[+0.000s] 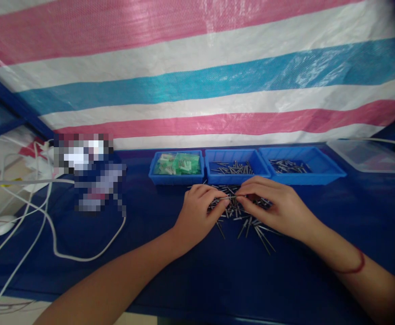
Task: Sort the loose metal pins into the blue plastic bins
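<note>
A loose heap of thin metal pins [251, 223] lies on the dark blue table [197, 266], just in front of three blue trays. My left hand [197, 214] and my right hand [273, 203] meet over the heap, fingertips almost touching. Both pinch the same thin metal pin [231, 197], held level between them. The left tray [176, 168] holds green and white packets. The middle tray [235, 167] and the right tray [300, 164] hold more metal pins. A red thread circles my right wrist.
White cables [53, 234] loop across the left of the table beside a blurred-out object [89, 174]. A clear plastic tray [369, 155] sits at the far right. A pink, white and blue striped tarp [197, 67] hangs behind the table.
</note>
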{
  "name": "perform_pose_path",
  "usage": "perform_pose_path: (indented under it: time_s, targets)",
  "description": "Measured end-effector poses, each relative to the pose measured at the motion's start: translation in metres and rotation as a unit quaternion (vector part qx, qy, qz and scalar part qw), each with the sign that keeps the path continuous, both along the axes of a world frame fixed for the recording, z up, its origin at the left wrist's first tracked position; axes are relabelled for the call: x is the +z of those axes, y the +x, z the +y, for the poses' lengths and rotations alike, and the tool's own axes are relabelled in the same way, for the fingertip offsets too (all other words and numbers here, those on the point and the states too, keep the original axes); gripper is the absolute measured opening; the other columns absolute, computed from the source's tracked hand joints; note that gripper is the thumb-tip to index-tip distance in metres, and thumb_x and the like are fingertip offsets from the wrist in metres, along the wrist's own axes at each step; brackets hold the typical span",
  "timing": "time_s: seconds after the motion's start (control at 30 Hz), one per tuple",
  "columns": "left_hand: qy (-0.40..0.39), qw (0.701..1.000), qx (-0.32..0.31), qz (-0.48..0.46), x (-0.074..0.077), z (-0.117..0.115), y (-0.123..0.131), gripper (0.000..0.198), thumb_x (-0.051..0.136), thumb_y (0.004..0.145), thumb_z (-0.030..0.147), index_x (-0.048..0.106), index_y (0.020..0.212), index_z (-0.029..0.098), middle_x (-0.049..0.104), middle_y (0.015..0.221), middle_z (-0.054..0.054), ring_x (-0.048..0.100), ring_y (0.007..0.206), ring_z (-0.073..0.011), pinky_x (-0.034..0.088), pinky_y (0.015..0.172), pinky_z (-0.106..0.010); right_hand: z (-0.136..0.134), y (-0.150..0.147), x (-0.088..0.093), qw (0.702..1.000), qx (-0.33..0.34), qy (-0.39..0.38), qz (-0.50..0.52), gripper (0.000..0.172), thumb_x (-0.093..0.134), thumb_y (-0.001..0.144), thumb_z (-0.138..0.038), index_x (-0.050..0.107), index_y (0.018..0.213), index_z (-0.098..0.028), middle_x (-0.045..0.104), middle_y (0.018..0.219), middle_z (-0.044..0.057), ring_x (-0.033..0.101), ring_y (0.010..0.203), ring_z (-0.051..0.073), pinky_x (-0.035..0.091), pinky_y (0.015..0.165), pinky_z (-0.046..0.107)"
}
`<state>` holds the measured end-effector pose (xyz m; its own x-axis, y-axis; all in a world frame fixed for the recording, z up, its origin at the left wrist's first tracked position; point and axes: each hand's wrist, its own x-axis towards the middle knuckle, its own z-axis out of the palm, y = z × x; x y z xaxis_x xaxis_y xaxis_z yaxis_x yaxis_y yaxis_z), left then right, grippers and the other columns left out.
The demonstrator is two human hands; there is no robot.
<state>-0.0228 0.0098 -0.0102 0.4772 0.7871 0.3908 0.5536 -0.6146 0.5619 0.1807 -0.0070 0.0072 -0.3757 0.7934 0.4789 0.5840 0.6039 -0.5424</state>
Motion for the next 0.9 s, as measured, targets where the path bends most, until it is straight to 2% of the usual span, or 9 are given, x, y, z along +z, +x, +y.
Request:
perform_pose_path:
  time_s: [0.1, 0.2, 0.27, 0.37, 0.47, 0.57, 0.7, 0.8, 0.9]
  targets:
    - [0.035, 0.997, 0.000, 0.069, 0.004, -0.001, -0.003, 0.033, 0.054, 0.090, 0.041, 0.059, 0.116, 0.020, 0.064, 0.112, -0.008, 0.051, 0.111, -0.0241, 0.040, 0.095, -0.040, 0.004, 0.016, 0.007, 0.998, -0.051, 0.042, -0.020, 0.008, 0.056, 0.086, -0.024, 0.063, 0.088, -0.023, 0.066, 0.090, 0.005, 0.061, 0.080, 0.019, 0.049, 0.071, 0.032]
    - [0.076, 0.983, -0.057, 0.155, 0.007, -0.002, -0.009, 0.062, 0.053, 0.083, 0.061, 0.050, 0.131, 0.021, 0.052, 0.132, -0.013, 0.039, 0.126, -0.0320, 0.030, 0.105, -0.051, 0.011, 0.039, 0.012, 0.979, -0.185, 0.082, -0.035, 0.012, 0.054, 0.087, -0.030, 0.064, 0.085, -0.023, 0.066, 0.084, 0.006, 0.059, 0.072, 0.019, 0.048, 0.067, 0.033]
    - [0.081, 0.973, -0.102, 0.193, 0.006, -0.003, -0.012, 0.077, 0.052, 0.075, 0.073, 0.047, 0.135, 0.024, 0.043, 0.141, -0.014, 0.031, 0.133, -0.0361, 0.021, 0.109, -0.058, 0.017, 0.054, 0.011, 0.949, -0.288, 0.112, -0.056, 0.018, 0.052, 0.088, -0.033, 0.064, 0.083, -0.021, 0.064, 0.079, 0.007, 0.057, 0.066, 0.018, 0.046, 0.066, 0.033]
    - [0.056, 0.965, -0.135, 0.220, 0.005, -0.004, -0.015, 0.088, 0.052, 0.067, 0.080, 0.043, 0.138, 0.030, 0.033, 0.148, -0.013, 0.024, 0.137, -0.0395, 0.012, 0.108, -0.067, 0.026, 0.072, 0.005, 0.903, -0.393, 0.135, -0.111, 0.031, 0.046, 0.089, -0.039, 0.066, 0.086, -0.016, 0.065, 0.079, 0.011, 0.058, 0.069, 0.021, 0.045, 0.069, 0.034]
    - [0.014, 0.959, -0.151, 0.238, 0.004, -0.003, -0.016, 0.087, 0.050, 0.067, 0.081, 0.040, 0.139, 0.032, 0.029, 0.150, -0.013, 0.021, 0.138, -0.0417, 0.013, 0.106, -0.071, 0.030, 0.078, 0.002, 0.886, -0.420, 0.137, -0.140, 0.041, 0.047, 0.087, -0.048, 0.068, 0.088, -0.013, 0.067, 0.083, 0.014, 0.061, 0.077, 0.026, 0.046, 0.073, 0.037]
    - [-0.022, 0.958, -0.147, 0.247, 0.004, -0.002, -0.015, 0.083, 0.047, 0.072, 0.078, 0.037, 0.141, 0.033, 0.025, 0.153, -0.013, 0.019, 0.139, -0.0418, 0.015, 0.106, -0.071, 0.020, 0.072, 0.011, 0.914, -0.371, 0.086, -0.137, 0.037, 0.051, 0.084, -0.052, 0.068, 0.086, -0.019, 0.064, 0.065, 0.004, 0.059, 0.059, 0.019, 0.043, 0.056, 0.030]
    - [-0.026, 0.962, -0.130, 0.239, 0.004, -0.004, -0.013, 0.069, 0.046, 0.082, 0.069, 0.038, 0.141, 0.033, 0.023, 0.154, -0.012, 0.017, 0.141, -0.0399, 0.015, 0.107, -0.069, -0.003, 0.061, 0.027, 0.966, -0.179, -0.125, -0.137, 0.039, 0.050, 0.084, -0.058, 0.065, 0.077, -0.022, 0.051, 0.048, -0.002, 0.048, 0.043, 0.013, 0.034, 0.044, 0.026]
    - [-0.020, 0.965, -0.117, 0.232, 0.002, -0.006, -0.011, 0.063, 0.048, 0.086, 0.062, 0.039, 0.140, 0.031, 0.026, 0.153, -0.012, 0.017, 0.142, -0.0383, 0.017, 0.108, -0.067, -0.013, 0.058, 0.023, 0.942, -0.051, -0.277, -0.182, 0.031, 0.058, 0.081, -0.052, 0.063, 0.086, -0.022, 0.057, 0.055, -0.002, 0.052, 0.045, 0.012, 0.035, 0.043, 0.024]
    - [-0.017, 0.967, -0.110, 0.227, 0.001, -0.006, -0.009, 0.062, 0.049, 0.087, 0.059, 0.039, 0.140, 0.028, 0.027, 0.153, -0.013, 0.018, 0.142, -0.0367, 0.019, 0.110, -0.064, -0.016, 0.055, 0.010, 0.923, -0.016, -0.318, -0.216, 0.031, 0.065, 0.077, -0.045, 0.060, 0.097, -0.021, 0.062, 0.060, -0.003, 0.056, 0.048, 0.012, 0.035, 0.045, 0.024]
